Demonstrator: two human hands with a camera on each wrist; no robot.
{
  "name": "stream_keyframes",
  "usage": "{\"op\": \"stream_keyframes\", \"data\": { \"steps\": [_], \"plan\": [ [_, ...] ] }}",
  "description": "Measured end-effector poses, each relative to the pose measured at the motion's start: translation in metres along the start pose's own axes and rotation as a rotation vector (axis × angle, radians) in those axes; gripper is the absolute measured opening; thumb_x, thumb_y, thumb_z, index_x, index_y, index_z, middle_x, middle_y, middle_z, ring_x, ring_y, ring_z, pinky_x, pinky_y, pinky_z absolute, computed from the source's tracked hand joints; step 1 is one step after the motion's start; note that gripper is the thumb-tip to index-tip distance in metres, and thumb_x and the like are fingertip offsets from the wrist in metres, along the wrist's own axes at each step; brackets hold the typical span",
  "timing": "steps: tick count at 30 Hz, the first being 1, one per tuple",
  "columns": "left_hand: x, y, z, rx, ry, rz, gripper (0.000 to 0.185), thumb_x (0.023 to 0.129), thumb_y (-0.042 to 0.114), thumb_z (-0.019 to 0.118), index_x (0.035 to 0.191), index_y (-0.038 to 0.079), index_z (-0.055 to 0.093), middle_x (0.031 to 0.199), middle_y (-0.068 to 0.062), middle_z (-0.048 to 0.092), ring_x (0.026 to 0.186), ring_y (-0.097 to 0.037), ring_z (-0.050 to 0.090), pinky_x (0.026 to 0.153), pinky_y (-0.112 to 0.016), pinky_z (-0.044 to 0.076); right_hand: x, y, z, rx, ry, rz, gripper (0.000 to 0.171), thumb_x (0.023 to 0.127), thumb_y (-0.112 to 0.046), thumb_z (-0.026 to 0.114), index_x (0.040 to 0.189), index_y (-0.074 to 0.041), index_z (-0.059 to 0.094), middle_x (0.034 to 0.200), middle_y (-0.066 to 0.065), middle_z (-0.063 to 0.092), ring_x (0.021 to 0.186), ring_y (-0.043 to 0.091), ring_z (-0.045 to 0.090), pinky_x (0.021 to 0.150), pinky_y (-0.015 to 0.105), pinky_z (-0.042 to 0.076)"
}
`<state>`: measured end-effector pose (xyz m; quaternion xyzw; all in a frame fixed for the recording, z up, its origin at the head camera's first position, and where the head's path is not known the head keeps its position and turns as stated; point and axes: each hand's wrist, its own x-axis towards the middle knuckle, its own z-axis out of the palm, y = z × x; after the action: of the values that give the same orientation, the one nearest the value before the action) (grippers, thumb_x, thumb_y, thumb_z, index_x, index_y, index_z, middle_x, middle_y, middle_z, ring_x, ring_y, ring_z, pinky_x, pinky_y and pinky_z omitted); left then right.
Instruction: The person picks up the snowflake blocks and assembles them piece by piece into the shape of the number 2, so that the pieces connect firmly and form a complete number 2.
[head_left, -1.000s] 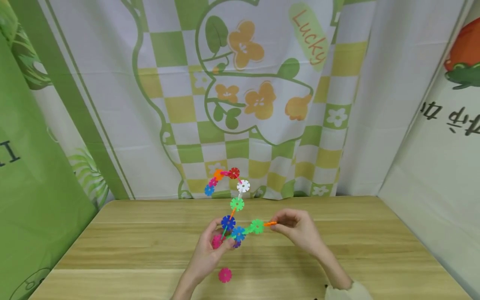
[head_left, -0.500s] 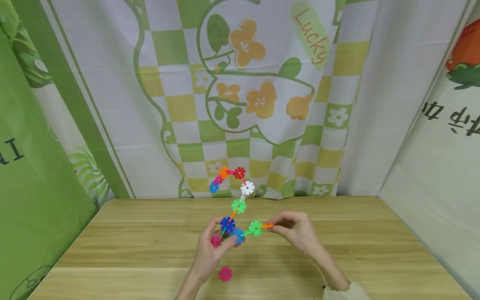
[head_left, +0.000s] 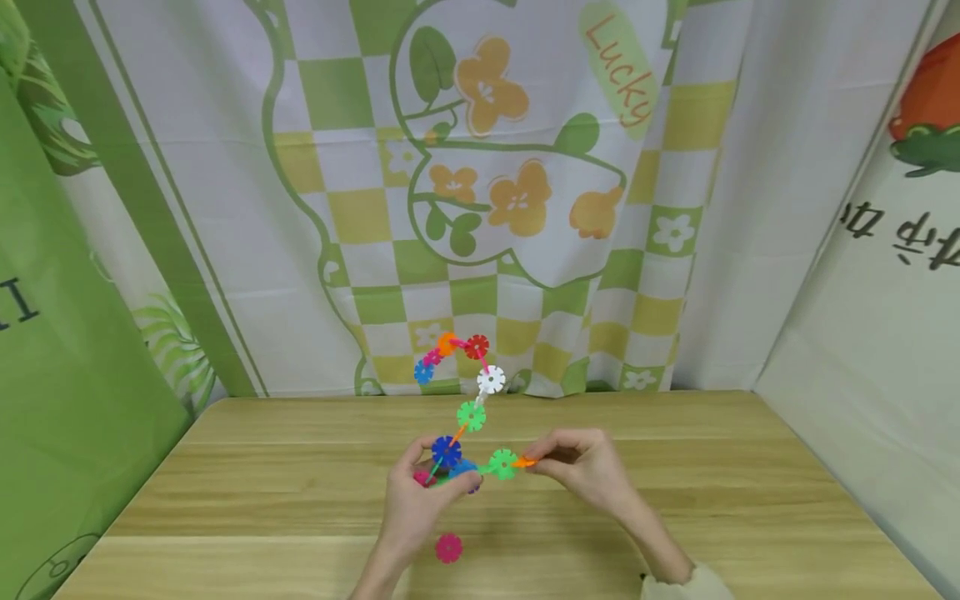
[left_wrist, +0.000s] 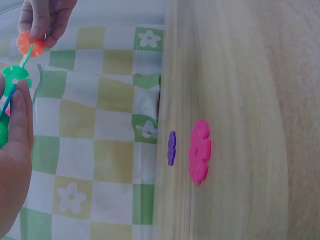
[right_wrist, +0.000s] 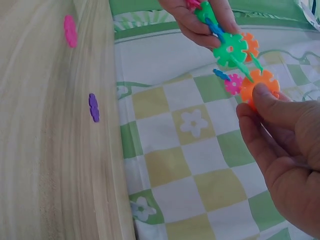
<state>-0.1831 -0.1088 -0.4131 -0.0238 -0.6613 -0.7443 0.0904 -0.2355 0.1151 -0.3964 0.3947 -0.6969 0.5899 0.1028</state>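
Observation:
A chain of slotted plastic snowflake discs rises from my left hand (head_left: 408, 508), which grips it near a blue disc (head_left: 462, 473) and a dark blue disc (head_left: 446, 452). From there the chain curves up through a green disc (head_left: 471, 416), a white disc (head_left: 491, 379) and a red disc (head_left: 476, 347) to a light blue one at its tip. Another branch runs right to a green disc (head_left: 503, 464). My right hand (head_left: 588, 468) pinches an orange disc (right_wrist: 268, 77) between thumb and fingers at that branch's end. A thin green piece meets the orange disc's edge. Left fingers hide part of the chain.
A loose pink disc (head_left: 448, 548) lies on the wooden table (head_left: 262, 483) near the front, below my left hand. A purple disc (left_wrist: 171, 148) lies farther back on the tabletop. A patterned curtain (head_left: 540, 333) hangs behind the table's back edge.
My right hand has moved left and slightly down with the orange disc, closer to my left hand. The left hand keeps its grip; the chain has tilted a little.

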Motion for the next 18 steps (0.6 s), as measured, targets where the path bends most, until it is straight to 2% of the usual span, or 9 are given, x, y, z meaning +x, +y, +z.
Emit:
{"op": "stream_keyframes", "data": {
  "steps": [7, 13, 15, 18],
  "plan": [
    [0.0006, 0.0005, -0.0016, 0.031, -0.010, 0.006, 0.045, 0.067, 0.002, 0.085, 0.104, 0.002, 0.058, 0.082, -0.013, 0.071, 0.071, -0.019, 0.069, 0.064, -0.032, 0.058, -0.0002, -0.0022, 0.0036, -0.042, 0.031, -0.058, 0.012, 0.073, 0.012, 0.074, 0.080, 0.004, 0.070, 0.080, 0.017, 0.071, 0.071, 0.019, 0.070, 0.058, 0.029, 0.058],
    [0.0011, 0.0008, -0.0033, -0.011, -0.009, 0.029, 0.044, 0.070, 0.000, 0.082, 0.107, 0.000, 0.056, 0.087, -0.017, 0.069, 0.073, -0.022, 0.070, 0.069, -0.035, 0.058, 0.0019, -0.0031, 0.0060, -0.044, 0.036, -0.093, 0.013, 0.072, 0.015, 0.073, 0.079, 0.004, 0.069, 0.080, 0.018, 0.070, 0.072, 0.019, 0.070, 0.059, 0.029, 0.058],
    [0.0010, 0.0004, -0.0046, -0.013, -0.039, 0.067, 0.042, 0.074, 0.000, 0.079, 0.108, -0.002, 0.055, 0.089, -0.017, 0.069, 0.075, -0.021, 0.069, 0.071, -0.034, 0.058, 0.0018, -0.0024, 0.0063, -0.036, 0.044, -0.079, 0.014, 0.072, 0.015, 0.073, 0.079, 0.005, 0.069, 0.080, 0.019, 0.070, 0.074, 0.016, 0.070, 0.061, 0.030, 0.058],
    [0.0006, -0.0012, -0.0073, -0.017, -0.120, 0.136, 0.036, 0.081, 0.000, 0.072, 0.111, -0.004, 0.053, 0.092, -0.019, 0.068, 0.080, -0.021, 0.069, 0.074, -0.033, 0.057, 0.0009, -0.0010, 0.0053, -0.023, 0.070, -0.043, 0.014, 0.071, 0.016, 0.073, 0.079, 0.006, 0.068, 0.081, 0.020, 0.070, 0.078, 0.013, 0.069, 0.063, 0.030, 0.058]
  ]
}}
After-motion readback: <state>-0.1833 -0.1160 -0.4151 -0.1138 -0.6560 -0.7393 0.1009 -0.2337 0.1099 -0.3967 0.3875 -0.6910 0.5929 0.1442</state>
